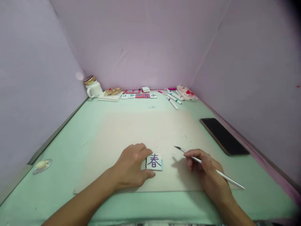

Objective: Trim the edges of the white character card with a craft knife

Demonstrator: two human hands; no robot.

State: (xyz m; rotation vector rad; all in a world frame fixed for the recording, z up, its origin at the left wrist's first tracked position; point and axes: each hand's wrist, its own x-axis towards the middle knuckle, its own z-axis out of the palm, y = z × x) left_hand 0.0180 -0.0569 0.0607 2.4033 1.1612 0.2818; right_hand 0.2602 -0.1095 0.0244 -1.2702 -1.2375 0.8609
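A small white square tile (154, 162) with a purple character and a blue right edge lies on a pale board (131, 128). My left hand (134, 166) is closed on the tile, its thumb at the lower edge and its index finger at the upper left corner. To the right, my right hand (207, 171) holds a slim silver craft knife (230, 180) like a pen. The knife's dark blade points up and left, apart from the tile. Thin scraps lie on the board near the blade.
A phone (223, 136) lies at the right. Along the back stand a white jar (94, 89), white pads (110, 96), lettered tiles (139, 96), markers (174, 99) and a crumpled bag (187, 93). A small clear dish (42, 165) sits at the left edge.
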